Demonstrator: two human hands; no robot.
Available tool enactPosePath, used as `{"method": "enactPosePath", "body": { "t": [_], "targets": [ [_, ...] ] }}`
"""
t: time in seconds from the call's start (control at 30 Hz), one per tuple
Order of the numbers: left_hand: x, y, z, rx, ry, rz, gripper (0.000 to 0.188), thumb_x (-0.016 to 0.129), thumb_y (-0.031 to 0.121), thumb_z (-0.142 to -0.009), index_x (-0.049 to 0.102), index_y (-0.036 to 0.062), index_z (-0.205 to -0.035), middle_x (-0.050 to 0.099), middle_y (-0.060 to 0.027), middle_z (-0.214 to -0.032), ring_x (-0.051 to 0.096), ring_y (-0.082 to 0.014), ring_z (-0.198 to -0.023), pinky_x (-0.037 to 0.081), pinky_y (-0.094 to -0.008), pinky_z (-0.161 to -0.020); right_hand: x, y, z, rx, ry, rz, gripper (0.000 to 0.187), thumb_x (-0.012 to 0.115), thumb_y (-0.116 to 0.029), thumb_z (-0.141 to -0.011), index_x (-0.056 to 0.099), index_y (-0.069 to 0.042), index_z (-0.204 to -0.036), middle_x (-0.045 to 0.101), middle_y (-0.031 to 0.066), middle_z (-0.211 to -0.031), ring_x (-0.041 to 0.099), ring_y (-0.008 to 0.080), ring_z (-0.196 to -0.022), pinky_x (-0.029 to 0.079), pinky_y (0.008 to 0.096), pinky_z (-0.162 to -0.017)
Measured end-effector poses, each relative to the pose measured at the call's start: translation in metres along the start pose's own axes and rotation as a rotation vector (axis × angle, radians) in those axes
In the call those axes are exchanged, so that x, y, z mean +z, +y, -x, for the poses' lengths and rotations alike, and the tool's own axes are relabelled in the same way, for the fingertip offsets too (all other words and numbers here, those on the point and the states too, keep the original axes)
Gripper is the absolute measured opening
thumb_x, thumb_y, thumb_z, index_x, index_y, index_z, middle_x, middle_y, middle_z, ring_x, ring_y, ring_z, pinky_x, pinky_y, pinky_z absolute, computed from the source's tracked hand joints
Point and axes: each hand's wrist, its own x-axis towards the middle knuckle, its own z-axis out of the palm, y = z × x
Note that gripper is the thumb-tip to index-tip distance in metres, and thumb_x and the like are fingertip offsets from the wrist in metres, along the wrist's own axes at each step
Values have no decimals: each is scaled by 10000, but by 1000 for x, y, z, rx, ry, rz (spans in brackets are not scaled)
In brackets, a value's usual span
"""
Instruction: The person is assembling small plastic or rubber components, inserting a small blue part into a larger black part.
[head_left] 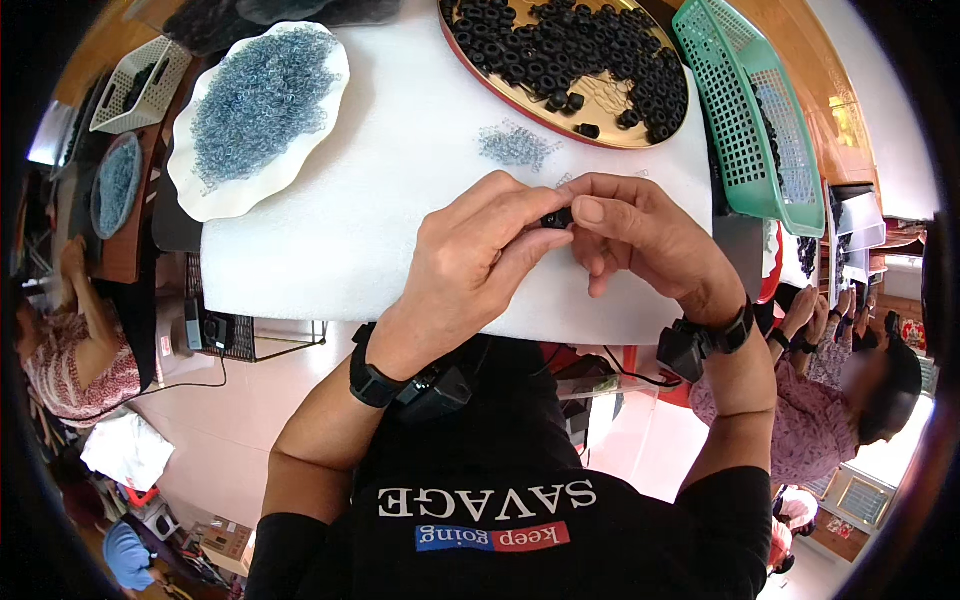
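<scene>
My left hand (480,248) pinches a small black cylindrical part (555,218) between thumb and forefinger, over the near middle of the white table. Against its right end my right hand (650,228) closes thumb and forefinger; whether a second tiny piece is between them is hidden. Just beyond the hands lies a loose heap of small bluish-grey pieces (517,146), seemingly wire springs. At the far left a scalloped white plate (190,185) holds a large pile of the same pieces. A round gold tray (612,98) with a red rim, at the far right, holds many black ring-shaped parts (520,50).
A green perforated basket (745,165) stands right of the gold tray with black parts in it. White foam sheeting (400,130) covers the table. A white basket (135,85) sits far left. Other people work at the left and right edges, including a person in patterned purple (790,420).
</scene>
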Motion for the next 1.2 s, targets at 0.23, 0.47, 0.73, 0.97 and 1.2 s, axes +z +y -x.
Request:
{"method": "enactPosePath", "body": {
  "t": [0.23, 0.47, 0.73, 0.97, 1.2],
  "targets": [
    [-3, 5, -1, 17, -74, -82, 248, 727, 35, -795, 684, -3, -1036, 562, -89, -893, 616, -166, -719, 503, -266, -570, -7, 3, 5, 23, -93, 39, 418, 670, -394, -893, 666, 13, -987, 590, 31, -703, 581, 83, -590, 554, 242, -512],
    [-3, 3, -1, 31, -101, -92, 277, 729, 47, -795, 686, 4, -1065, 536, -81, -934, 587, -158, -769, 497, -253, -594, -7, 18, 0, -48, -134, -97, 358, 657, -350, -903, 654, 7, -930, 577, 19, -692, 565, 72, -567, 528, 238, -492],
    [-3, 5, -1, -1, -69, -21, 288, 716, 79, -818, 676, 11, -1094, 538, -90, -973, 576, -178, -830, 498, -269, -658, -2, 22, -2, -124, -123, -177, 361, 635, -272, -891, 599, 38, -1072, 562, 40, -647, 549, 106, -536, 524, 270, -455],
    [-6, 4, 0, 34, -88, -47, 271, 699, 49, -808, 660, -3, -1072, 573, -127, -1002, 598, -235, -866, 505, -310, -698, 2, 34, -5, -176, -199, -309, 274, 668, -247, -892, 631, 12, -972, 584, 26, -728, 540, 60, -554, 577, 270, -530],
    [-11, 2, 3, 124, -72, -90, 285, 723, 75, -784, 685, 13, -1060, 595, -106, -971, 584, -210, -854, 492, -289, -685, 15, 37, -5, -232, -227, -339, 241, 672, -219, -887, 627, 1, -974, 593, 27, -756, 558, 68, -566, 579, 262, -521]
  ]
}}
